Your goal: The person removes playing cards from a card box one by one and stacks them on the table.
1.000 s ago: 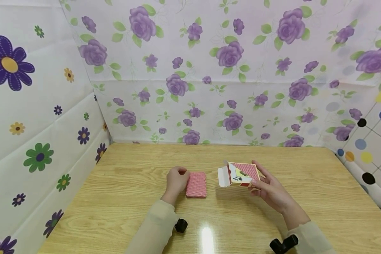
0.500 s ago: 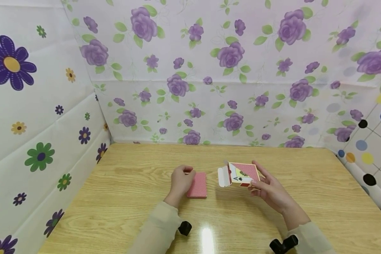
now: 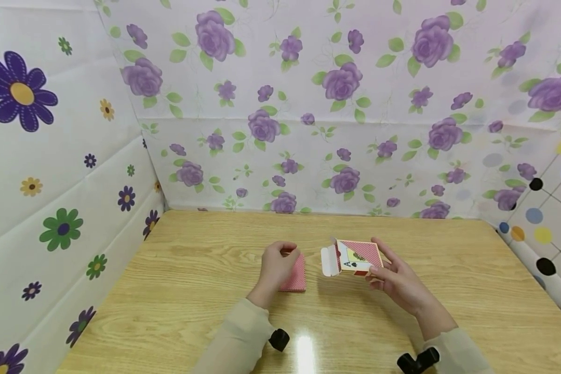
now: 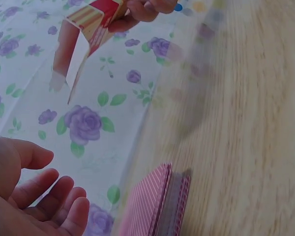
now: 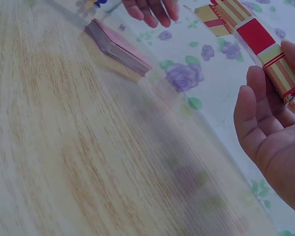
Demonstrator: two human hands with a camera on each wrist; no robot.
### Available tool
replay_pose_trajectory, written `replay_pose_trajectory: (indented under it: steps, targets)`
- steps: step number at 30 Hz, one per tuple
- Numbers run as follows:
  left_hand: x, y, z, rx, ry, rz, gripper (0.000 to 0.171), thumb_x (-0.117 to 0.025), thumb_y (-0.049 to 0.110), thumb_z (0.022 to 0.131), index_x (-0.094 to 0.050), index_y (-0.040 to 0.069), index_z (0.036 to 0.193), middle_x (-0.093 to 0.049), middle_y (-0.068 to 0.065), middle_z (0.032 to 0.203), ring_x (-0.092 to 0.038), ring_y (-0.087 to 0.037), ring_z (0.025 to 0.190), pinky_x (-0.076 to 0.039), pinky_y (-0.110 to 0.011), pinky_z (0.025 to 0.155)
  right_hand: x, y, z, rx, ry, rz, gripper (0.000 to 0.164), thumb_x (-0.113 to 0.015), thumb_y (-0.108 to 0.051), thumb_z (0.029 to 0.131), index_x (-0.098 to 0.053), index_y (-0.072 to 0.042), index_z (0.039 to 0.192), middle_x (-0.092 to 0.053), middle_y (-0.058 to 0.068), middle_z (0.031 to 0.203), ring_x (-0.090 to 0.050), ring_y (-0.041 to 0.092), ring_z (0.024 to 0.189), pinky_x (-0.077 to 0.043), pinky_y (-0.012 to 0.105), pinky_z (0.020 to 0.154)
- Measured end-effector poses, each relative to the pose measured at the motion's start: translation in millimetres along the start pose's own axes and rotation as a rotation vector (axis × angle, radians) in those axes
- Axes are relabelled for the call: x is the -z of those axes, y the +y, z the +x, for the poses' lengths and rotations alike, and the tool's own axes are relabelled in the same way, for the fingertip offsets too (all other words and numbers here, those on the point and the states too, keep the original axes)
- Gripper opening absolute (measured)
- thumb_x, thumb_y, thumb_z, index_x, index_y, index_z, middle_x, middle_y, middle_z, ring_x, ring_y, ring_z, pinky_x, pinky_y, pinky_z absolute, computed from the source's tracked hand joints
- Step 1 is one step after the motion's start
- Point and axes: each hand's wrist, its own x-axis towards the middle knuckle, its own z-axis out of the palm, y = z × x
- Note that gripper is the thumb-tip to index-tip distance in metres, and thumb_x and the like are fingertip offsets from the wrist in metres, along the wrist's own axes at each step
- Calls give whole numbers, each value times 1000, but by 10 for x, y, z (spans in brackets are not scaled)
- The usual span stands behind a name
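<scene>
My right hand [image 3: 402, 288] holds an open playing card box [image 3: 360, 254], thumb on its near side and fingers around the far edge and underneath. The box's white flap [image 3: 329, 261] sticks out to the left, and an ace of spades shows on its printed face. A deck of red-patterned playing cards [image 3: 300, 275] lies face down in a neat stack on the table. Over the left part of that deck hovers my left hand [image 3: 276, 267], hiding some of it. In the left wrist view the left hand [image 4: 37, 191] has loosely bent fingers with nothing between them.
The wooden table [image 3: 191, 259] ends at a back wall of purple-rose cloth [image 3: 308, 156]. A flower-printed cloth [image 3: 75, 182] stands at the left and a dotted one [image 3: 553, 208] at the right. Black wrist mounts [image 3: 279, 339] sit at both sleeves.
My left hand has moved right, from the deck's left edge to above it, covering more of the cards. The right hand and the box stay in place.
</scene>
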Motion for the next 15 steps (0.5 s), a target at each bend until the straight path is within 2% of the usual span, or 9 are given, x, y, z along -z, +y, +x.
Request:
replay_pose_trajectory:
  steps: [2, 8, 15]
  targets:
    - [-13, 25, -17, -10, -11, -15, 20, -60, 14, 90, -66, 3, 105, -66, -9, 103, -60, -18, 90, -53, -30, 76, -4, 2, 0, -2, 7, -5, 75, -45, -5, 99, 2, -29, 153, -62, -2, 102, -63, 14, 90, -55, 30, 79]
    - [-57, 90, -62, -71, -48, -48, 21, -61, 12, 90, -66, -1, 105, -65, -11, 100, -59, -16, 87, -52, -27, 76, -13, 6, 4, -1, 25, -25, 74, -45, -4, 99, -2, -29, 153, -62, -2, 110, -62, 13, 91, -55, 30, 78]
    - [-100, 200, -139, -94, -113, -145, 20, -60, 11, 90, -65, -2, 105, -65, -13, 100, -58, -13, 83, -52, -22, 71, -31, 1, 12, -1, 18, -22, 74, -45, -5, 99, -1, -27, 153, -62, -1, 110, -63, 14, 90, -55, 30, 77]
